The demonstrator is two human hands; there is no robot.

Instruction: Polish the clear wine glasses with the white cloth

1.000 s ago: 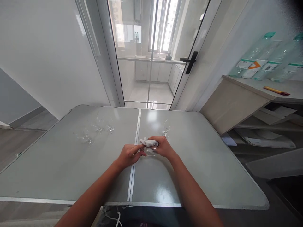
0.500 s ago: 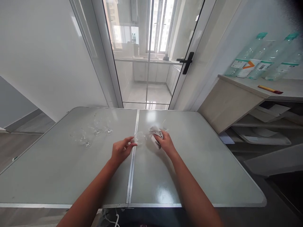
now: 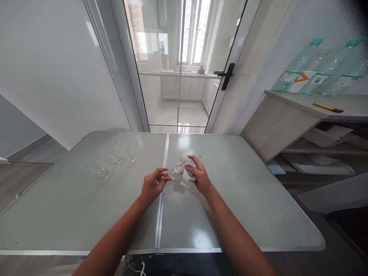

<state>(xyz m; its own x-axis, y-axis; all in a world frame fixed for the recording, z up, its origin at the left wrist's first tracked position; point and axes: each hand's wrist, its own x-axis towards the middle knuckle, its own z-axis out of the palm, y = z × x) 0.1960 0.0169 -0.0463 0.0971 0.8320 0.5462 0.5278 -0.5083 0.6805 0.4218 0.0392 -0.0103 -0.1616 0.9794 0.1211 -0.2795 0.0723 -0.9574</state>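
Observation:
My left hand (image 3: 155,182) pinches the stem of a clear stemmed glass (image 3: 173,171), which lies sideways above the table with its bowl toward the right. A crumpled white cloth (image 3: 185,170) is bunched in my right hand (image 3: 201,176), its fingers closed round it. The cloth meets the bowl and hides the rim, so I cannot tell how far inside it reaches. Behind my right hand another clear glass (image 3: 200,155) stands on the table, partly covered. To the left are several more clear glasses (image 3: 119,159), one of them (image 3: 99,168) apparently lying on its side.
The pale table (image 3: 100,214) has a metal seam (image 3: 159,214) down its middle. At the right, a wooden shelf unit (image 3: 287,119) bears several green-capped plastic bottles (image 3: 304,71) and a yellow-red stick-like packet (image 3: 327,107). A glass door (image 3: 184,88) stands beyond the table.
My right hand has brought the cloth left and slightly down onto the glass bowl. My left hand, still on the stem, has shifted a little to the right.

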